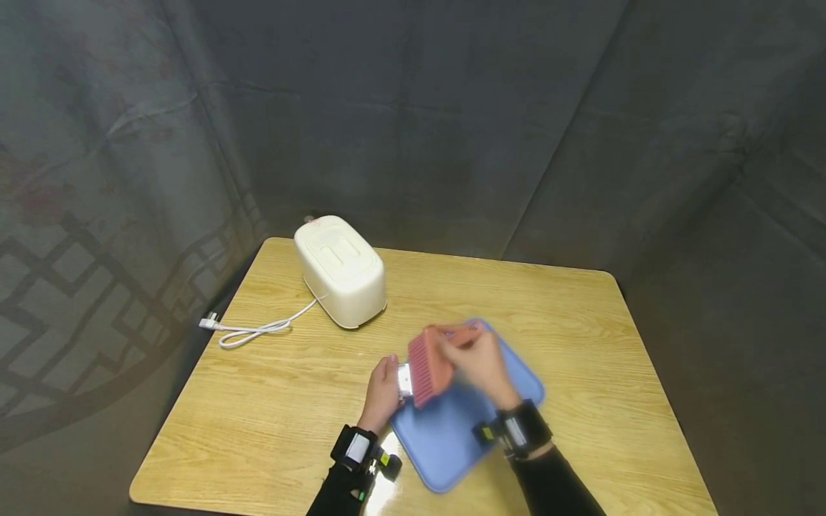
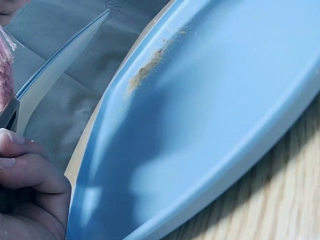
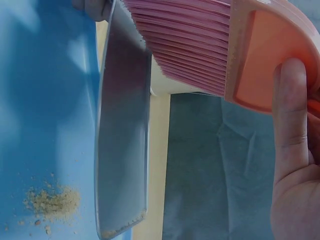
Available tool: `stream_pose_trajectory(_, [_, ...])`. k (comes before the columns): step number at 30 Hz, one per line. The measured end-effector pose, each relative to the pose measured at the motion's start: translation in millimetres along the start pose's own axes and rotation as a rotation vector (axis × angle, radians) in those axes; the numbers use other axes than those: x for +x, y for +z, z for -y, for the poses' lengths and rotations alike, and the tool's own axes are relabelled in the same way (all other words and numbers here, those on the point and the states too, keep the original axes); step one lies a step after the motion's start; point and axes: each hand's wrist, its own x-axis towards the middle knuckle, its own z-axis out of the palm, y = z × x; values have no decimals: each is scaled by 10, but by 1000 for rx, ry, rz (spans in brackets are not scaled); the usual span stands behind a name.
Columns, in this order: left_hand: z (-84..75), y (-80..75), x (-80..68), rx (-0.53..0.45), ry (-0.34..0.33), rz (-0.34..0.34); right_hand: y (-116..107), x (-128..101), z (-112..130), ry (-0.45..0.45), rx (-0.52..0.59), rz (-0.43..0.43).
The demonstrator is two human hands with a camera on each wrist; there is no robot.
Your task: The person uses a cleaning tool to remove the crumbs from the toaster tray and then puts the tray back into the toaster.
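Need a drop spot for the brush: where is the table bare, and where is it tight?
Bare wood on the table: the right side past the blue tray, the far edge behind it, and the near-left corner below the white cord. Tight: the tray, where the left hand and right hand work the pink brush; also around the cream appliance.

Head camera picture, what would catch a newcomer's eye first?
The pink-bristled hand brush with a salmon plastic back, gripped by the right hand over the light blue plastic tray near the front of the wooden table. The left hand holds a flat metal tray at the bristles. Farther back on the left stands a cream oblong appliance with its white cord.
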Motion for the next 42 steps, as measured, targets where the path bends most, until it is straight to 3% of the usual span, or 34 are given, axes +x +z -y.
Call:
stream_pose_trajectory(8, [-13,-2,-11,0,14,-5,33,-8,-35,-54,18,26])
stream_pose_trajectory(42, [30,-70,11,-6,-7,-13,-319,-117,-191,139,-59,-98])
